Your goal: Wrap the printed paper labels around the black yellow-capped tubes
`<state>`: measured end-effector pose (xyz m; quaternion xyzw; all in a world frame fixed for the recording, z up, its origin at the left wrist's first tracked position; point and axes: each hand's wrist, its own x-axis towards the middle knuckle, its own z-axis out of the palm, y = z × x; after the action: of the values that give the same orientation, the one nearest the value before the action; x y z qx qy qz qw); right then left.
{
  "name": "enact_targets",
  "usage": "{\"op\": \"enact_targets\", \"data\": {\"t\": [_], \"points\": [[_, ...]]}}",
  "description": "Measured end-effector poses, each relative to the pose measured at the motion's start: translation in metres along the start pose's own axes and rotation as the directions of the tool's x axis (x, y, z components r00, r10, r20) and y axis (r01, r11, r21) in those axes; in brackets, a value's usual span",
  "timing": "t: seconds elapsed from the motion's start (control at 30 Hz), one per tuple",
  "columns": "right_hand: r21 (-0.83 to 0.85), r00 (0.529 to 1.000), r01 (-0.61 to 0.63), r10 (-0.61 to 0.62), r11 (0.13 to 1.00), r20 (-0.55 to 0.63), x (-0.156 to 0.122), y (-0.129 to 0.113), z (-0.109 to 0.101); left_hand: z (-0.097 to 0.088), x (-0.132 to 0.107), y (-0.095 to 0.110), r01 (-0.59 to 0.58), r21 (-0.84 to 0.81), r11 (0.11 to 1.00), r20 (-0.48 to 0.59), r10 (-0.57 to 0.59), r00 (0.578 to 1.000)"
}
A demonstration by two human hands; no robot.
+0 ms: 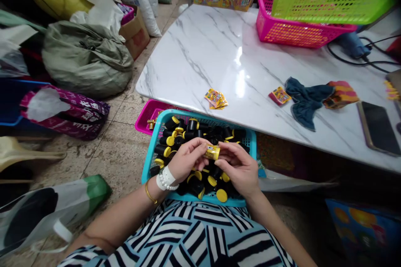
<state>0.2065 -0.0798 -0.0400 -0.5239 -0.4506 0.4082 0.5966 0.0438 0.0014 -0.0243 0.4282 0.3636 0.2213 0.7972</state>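
l hand (pixel 189 160) + r hand (pixel 239 164) both pinching yellow printed piece (pixel 213 152), over teal basket (pixel 153 146). risks: uneven thumb press could crease it; fingertip-only hold, could drop amid blk tubs (pixel 193 125) in basket.

Glare streaks the bright tabletop (pixel 188 58) beyond the right grip (pixel 242 167). Under the tabletop, right of that grip, shadow deepens. Edges look stretched.

The small cylinder (pixel 212 152) between the fingers (pixel 196 152) is bright yellow. Near, a turquoise basket (pixel 150 150) carries black containers (pixel 192 124) with yellow caps (pixel 222 195). The bench (pixel 188 58) is white with grey marbling. Far right stand a lime-green basket (pixel 332 0) and a hot-pink basket (pixel 288 35). Black and white stripes pattern the pale-blue shirt (pixel 194 238).
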Motion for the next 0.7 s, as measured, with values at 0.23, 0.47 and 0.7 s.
{"op": "enact_targets", "data": {"t": [0.23, 0.47, 0.7], "points": [[-0.033, 0.993, 0.103, -0.102, 0.994, 0.054, 0.004, -0.004, -0.002, 0.002, 0.0, -0.005, 0.056, -0.095, 0.994, 0.07, -0.05, 0.996], [-0.199, 0.971, 0.235, -0.219, 0.951, 0.1, 0.001, -0.009, 0.002, -0.001, 0.004, -0.009, 0.111, -0.049, 0.993, 0.055, -0.108, 0.993], [-0.201, 0.965, 0.263, -0.256, 0.943, 0.065, -0.004, -0.005, 0.001, 0.001, -0.001, -0.001, 0.207, -0.163, 0.965, 0.134, -0.186, 0.973]]}}
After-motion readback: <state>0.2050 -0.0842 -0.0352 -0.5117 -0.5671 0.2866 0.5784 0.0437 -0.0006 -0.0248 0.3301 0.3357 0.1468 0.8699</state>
